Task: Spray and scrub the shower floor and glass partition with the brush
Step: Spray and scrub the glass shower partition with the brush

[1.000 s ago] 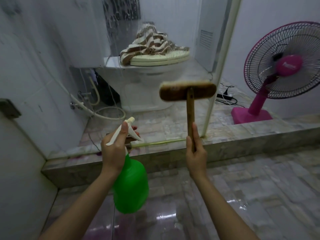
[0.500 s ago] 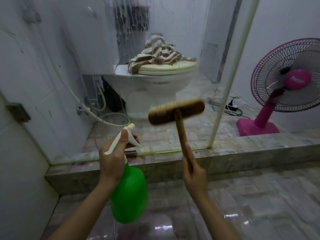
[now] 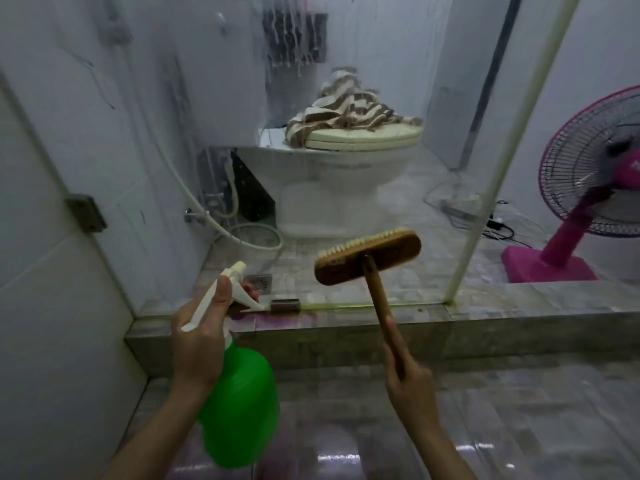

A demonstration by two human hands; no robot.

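Note:
My left hand [image 3: 199,344] grips the white trigger head of a green spray bottle [image 3: 240,407], nozzle pointing toward the glass partition [image 3: 363,168]. My right hand [image 3: 410,379] holds the wooden handle of a scrub brush [image 3: 369,256]. The brush head is tilted, with its pale bristles facing the lower part of the glass. Foam streaks run down the upper glass. The wet stone shower floor [image 3: 485,427] lies under my arms, bounded by a low stone curb [image 3: 346,337].
Behind the glass stands a white toilet [image 3: 339,174] with a striped brown towel [image 3: 346,112] on its lid, plus a hose [image 3: 242,233] and a floor drain [image 3: 259,282]. A pink fan [image 3: 588,188] and a power strip [image 3: 495,223] sit at right. White wall at left.
The brush head has dropped lower on the glass and tilted, its left end down. The view has shifted upward. My left hand keeps the bottle in much the same place.

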